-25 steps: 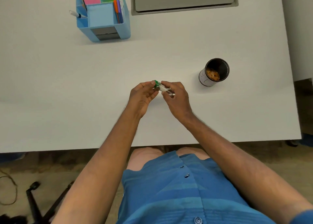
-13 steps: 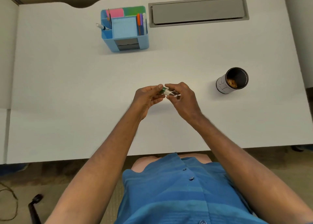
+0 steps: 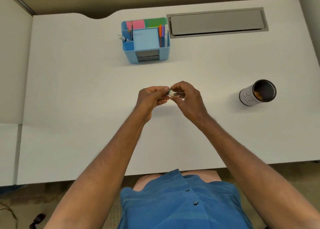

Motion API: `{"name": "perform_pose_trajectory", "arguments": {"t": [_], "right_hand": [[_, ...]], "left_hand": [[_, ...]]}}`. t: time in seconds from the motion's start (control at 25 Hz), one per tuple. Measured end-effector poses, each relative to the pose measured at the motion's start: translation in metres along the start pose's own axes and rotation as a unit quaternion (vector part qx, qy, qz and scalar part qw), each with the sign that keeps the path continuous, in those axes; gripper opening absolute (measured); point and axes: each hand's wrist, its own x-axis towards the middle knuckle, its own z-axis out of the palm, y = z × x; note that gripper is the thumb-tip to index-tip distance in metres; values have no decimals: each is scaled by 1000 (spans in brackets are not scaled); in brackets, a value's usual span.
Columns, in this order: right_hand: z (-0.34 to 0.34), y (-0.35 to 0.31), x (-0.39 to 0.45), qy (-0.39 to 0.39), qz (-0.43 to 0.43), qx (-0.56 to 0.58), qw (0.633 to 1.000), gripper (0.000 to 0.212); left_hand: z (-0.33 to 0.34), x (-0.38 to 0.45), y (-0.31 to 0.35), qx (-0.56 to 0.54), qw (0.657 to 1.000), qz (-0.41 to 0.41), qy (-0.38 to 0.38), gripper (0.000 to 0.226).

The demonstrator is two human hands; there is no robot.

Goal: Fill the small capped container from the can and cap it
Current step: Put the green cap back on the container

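Note:
A small clear container [image 3: 173, 93] with a green cap lies sideways between my two hands above the middle of the white desk [image 3: 86, 98]. My left hand [image 3: 150, 98] pinches the green cap end. My right hand [image 3: 188, 100] grips the clear body, and its fingers hide most of it. An open can [image 3: 256, 93] with a white label and dark inside stands upright to the right, well apart from my hands; orange-brown pieces show at its bottom.
A blue desk organizer [image 3: 146, 41] with sticky notes, pens and a marker stands at the back centre. A grey cable-tray lid [image 3: 216, 22] is set into the desk behind it. Partition walls border the left and right sides.
The view has tilted up, so the desk's back edge now shows. Both hands keep their hold on the small container, turned slightly more level.

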Motion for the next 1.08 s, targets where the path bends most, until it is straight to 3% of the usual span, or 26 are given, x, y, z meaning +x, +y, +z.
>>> {"name": "perform_pose_trajectory", "arguments": {"t": [0.2, 0.32, 0.6, 0.8, 1.08], "right_hand": [[32, -24, 51, -15, -99, -179, 979, 50], [42, -45, 97, -18, -123, -157, 980, 45], [70, -86, 191, 26, -120, -31, 992, 36], [107, -85, 217, -13, -127, -95, 987, 28], [116, -70, 227, -70, -144, -258, 953, 22]], "left_hand": [[-13, 33, 34, 86, 992, 71, 61, 23], [-29, 61, 63, 104, 985, 91, 101, 26], [-78, 133, 92, 88, 947, 72, 301, 34], [-85, 162, 93, 92, 949, 57, 296, 32], [-89, 169, 90, -75, 964, 46, 250, 30]]}}
